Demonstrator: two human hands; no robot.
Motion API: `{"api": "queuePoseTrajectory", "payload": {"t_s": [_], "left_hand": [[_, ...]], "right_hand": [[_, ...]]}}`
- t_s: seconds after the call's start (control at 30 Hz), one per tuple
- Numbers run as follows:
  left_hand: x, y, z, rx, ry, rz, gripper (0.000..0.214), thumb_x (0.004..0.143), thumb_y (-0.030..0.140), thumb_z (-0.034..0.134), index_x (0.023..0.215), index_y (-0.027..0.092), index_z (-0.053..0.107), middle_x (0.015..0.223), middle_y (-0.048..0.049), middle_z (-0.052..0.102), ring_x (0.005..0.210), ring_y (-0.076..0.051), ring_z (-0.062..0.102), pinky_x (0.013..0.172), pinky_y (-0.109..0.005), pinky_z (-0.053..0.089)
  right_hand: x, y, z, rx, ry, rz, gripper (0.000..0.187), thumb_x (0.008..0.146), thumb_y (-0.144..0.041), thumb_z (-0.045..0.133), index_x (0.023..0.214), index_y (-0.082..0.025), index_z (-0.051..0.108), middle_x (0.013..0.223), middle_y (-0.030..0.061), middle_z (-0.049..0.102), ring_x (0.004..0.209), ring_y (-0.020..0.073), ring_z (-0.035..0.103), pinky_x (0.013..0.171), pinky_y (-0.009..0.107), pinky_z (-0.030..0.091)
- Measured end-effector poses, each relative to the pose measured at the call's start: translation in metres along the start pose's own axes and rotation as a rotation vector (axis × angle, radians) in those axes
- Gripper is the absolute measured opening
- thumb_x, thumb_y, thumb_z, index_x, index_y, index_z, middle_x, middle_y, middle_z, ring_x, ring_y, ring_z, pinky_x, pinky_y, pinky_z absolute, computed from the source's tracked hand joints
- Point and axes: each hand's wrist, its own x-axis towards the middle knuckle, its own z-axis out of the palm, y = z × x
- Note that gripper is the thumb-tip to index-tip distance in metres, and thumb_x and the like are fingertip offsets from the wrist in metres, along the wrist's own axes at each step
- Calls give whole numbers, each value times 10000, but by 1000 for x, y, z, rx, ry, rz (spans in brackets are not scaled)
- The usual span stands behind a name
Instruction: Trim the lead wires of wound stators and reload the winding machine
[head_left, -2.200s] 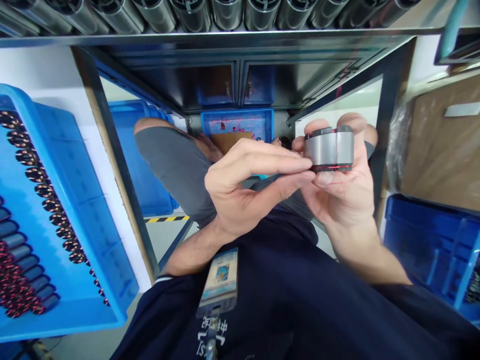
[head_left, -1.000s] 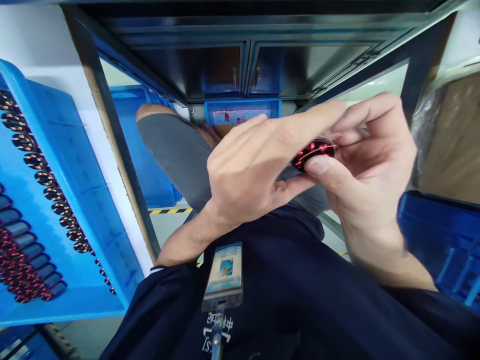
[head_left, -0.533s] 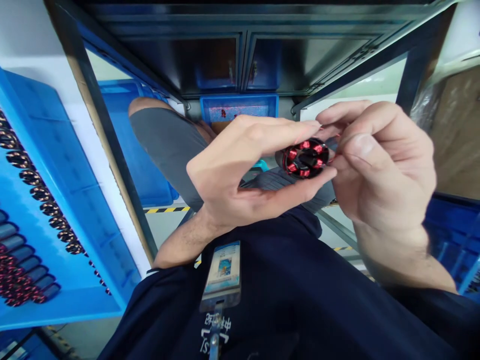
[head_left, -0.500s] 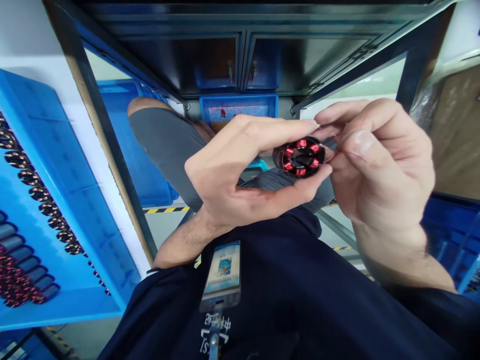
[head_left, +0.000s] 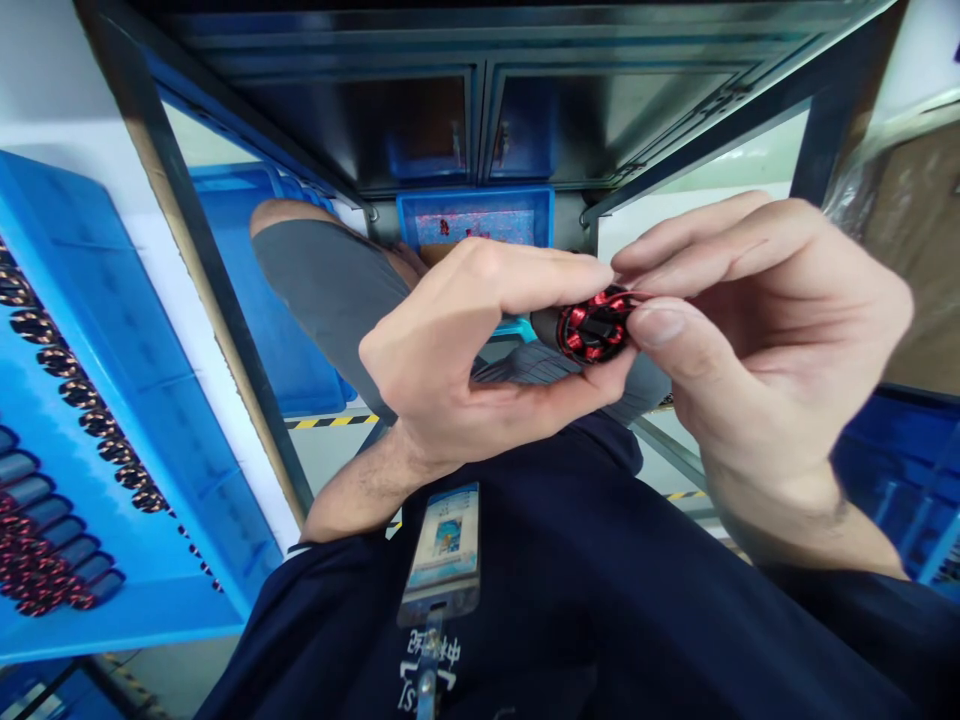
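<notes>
Fingers [head_left: 540,275] of my left hand [head_left: 442,370] and right hand [head_left: 765,330] pinch the red-wound coil [head_left: 589,325] from both sides above my lap [head_left: 337,300], now turned end-on toward me, so its windings show.

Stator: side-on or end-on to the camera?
End-on, slightly tilted. The stator shows its ring of red windings around a dark centre, pinched between left hand and right hand.

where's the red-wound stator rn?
Head view, just right of centre: the stator is pinched between the left hand and the right hand, just below the blue bin in the picture.
</notes>
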Motion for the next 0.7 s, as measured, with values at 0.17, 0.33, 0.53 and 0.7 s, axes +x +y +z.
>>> {"api": "queuePoseTrajectory", "payload": {"t_s": [0.17,0.33,0.53,0.7], "left_hand": [[1,10,4,-11,30,-8,271,1108,310,1007,1344,380,895,1274,-2,934,1247,-330,937,1172,-530,795],[0,20,8,3,1,-91,281,1112,242,978,1345,370,886,1271,-9,931,1247,-344,936,1183,-567,788],[-1,24,7,9,10,-60,439,1093,217,950,1472,426,877,1284,-4,934,1208,-349,946,1123,-592,803],[7,17,2,20,-30,-34,312,1027,263,1034,1295,350,900,1205,-23,957,1015,-307,936,965,-532,800]], "right_hand": [[2,-3,-4,-59,-26,-16,214,1016,-336,1039,1191,-453,1005,1168,29,881,1099,310,849,990,460,828],[12,-1,-7,106,-111,21,86,1106,-266,929,1121,-341,969,1081,23,879,984,248,848,947,401,799],[13,10,-9,235,-130,154,74,1156,-341,911,1106,-301,947,1045,8,855,867,155,768,828,292,696],[3,-1,-14,-22,31,-12,445,960,-497,1053,1395,-461,966,1437,46,840,1107,303,796,925,490,746]]}}
